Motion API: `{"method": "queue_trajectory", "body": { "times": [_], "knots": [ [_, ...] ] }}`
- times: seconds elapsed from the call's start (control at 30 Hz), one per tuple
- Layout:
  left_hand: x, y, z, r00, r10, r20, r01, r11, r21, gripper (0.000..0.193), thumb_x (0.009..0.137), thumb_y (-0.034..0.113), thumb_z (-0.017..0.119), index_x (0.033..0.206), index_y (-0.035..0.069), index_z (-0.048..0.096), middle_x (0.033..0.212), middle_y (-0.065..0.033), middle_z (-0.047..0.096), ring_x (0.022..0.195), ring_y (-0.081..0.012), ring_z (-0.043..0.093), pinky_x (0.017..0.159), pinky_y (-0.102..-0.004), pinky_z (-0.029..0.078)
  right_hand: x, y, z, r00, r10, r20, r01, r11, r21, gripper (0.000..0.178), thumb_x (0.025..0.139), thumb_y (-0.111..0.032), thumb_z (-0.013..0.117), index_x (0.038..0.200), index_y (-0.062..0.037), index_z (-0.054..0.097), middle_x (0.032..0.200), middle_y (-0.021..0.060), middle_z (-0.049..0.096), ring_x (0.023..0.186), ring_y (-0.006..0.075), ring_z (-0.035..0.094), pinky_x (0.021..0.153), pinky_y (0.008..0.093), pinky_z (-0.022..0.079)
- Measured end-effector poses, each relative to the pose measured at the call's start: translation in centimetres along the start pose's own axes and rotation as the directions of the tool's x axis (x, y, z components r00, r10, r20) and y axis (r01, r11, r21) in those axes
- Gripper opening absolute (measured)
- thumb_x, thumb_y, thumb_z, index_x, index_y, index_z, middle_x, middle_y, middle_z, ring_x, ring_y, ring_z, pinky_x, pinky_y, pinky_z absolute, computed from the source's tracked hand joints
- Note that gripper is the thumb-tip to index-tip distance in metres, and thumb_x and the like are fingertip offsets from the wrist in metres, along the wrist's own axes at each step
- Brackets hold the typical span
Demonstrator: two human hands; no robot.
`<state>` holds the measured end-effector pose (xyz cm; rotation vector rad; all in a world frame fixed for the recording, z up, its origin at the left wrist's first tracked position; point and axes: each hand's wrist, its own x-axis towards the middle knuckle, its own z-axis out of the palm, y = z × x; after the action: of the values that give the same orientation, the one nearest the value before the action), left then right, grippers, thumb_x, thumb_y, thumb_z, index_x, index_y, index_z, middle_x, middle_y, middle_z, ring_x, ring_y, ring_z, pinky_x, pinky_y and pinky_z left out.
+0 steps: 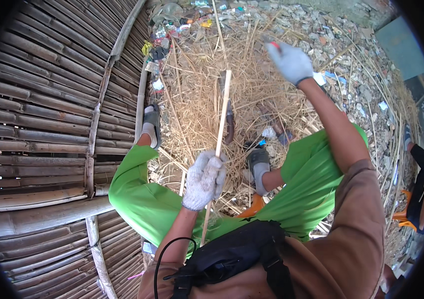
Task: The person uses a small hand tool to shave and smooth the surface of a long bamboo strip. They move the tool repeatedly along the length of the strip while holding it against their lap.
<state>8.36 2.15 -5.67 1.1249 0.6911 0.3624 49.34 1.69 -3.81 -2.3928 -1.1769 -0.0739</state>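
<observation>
My left hand point(204, 180), in a whitish knit glove, is closed round a pale bamboo strip point(223, 112). The strip slants upward away from me, and its lower end runs down past my wrist toward my lap. Off to the upper right, my right hand point(291, 62) is raised on an outstretched arm, also gloved. Its fingers are closed on a small red thing point(275, 45); the rest of that thing is blurred and I cannot make out its kind. Beneath the strip, a tool with a dark curved handle point(230, 127) lies on the shavings.
Bamboo shavings point(197, 94) cover the ground between my feet. Rubble and litter point(331, 45) spread beyond them. A bamboo slat wall point(47, 124) stands close on my left. Long thin strips point(386, 89) lie at right, near another person's dark sleeve or leg point(419, 189) and an orange seat point(403, 215).
</observation>
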Motion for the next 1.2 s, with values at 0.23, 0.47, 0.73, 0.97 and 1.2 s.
{"method": "queue_trajectory", "body": {
  "times": [0.23,0.47,0.73,0.97,1.2],
  "knots": [
    [1.7,-0.2,0.4,0.995,0.044,-0.087,-0.04,0.998,0.043,0.031,0.115,0.022,0.06,0.134,-0.002,0.057,0.073,-0.004,0.061,0.045,-0.0084,0.049,0.041,-0.0245,0.04,-6.3,-6.2,1.1,0.893,-0.45,0.019,0.429,0.863,0.266,0.064,0.109,-0.069,0.047,0.106,-0.0103,0.073,0.087,0.0215,0.076,0.084,0.0436,0.076,0.073,0.0556,0.059],
    [1.6,-0.4,0.0,0.997,0.002,-0.074,0.002,0.999,0.048,0.027,0.116,0.022,0.059,0.131,0.0,0.061,0.077,-0.0016,0.062,0.048,-0.0067,0.05,0.042,-0.0236,0.04,-8.9,-8.2,2.2,0.798,-0.565,0.209,0.522,0.822,0.23,0.049,0.107,-0.058,0.06,0.097,-0.0111,0.072,0.084,0.0171,0.076,0.077,0.0405,0.076,0.067,0.0528,0.06],
    [0.7,0.0,0.3,0.999,-0.009,-0.048,0.009,1.0,0.004,0.029,0.115,0.027,0.06,0.126,0.001,0.061,0.071,0.0009,0.056,0.046,-0.0065,0.046,0.041,-0.0238,0.038,-3.4,-3.8,1.3,0.968,-0.212,0.134,0.209,0.977,0.036,0.063,0.109,-0.067,0.05,0.11,-0.0093,0.075,0.087,0.0191,0.077,0.08,0.0396,0.077,0.072,0.0536,0.061],
    [1.3,-0.2,-0.2,0.998,0.029,-0.047,-0.027,0.999,0.042,0.035,0.117,0.03,0.055,0.123,-0.003,0.061,0.063,-0.0028,0.056,0.041,-0.0092,0.045,0.041,-0.0236,0.038,-2.7,-1.8,-2.7,0.987,-0.144,0.073,0.128,0.973,0.191,0.07,0.109,-0.073,0.045,0.118,-0.0104,0.076,0.095,0.0206,0.079,0.091,0.041,0.078,0.08,0.0518,0.061],
    [1.4,-1.2,-0.4,0.99,0.091,-0.109,-0.047,0.935,0.351,0.027,0.115,0.027,0.061,0.121,0.002,0.067,0.071,-0.0023,0.063,0.048,-0.0078,0.053,0.045,-0.0244,0.042,-8.7,-8.8,1.5,0.74,-0.571,0.355,0.542,0.819,0.188,0.067,0.108,-0.072,0.046,0.092,-0.0133,0.075,0.085,0.0187,0.076,0.081,0.0421,0.076,0.072,0.0542,0.06]
  ]
}}
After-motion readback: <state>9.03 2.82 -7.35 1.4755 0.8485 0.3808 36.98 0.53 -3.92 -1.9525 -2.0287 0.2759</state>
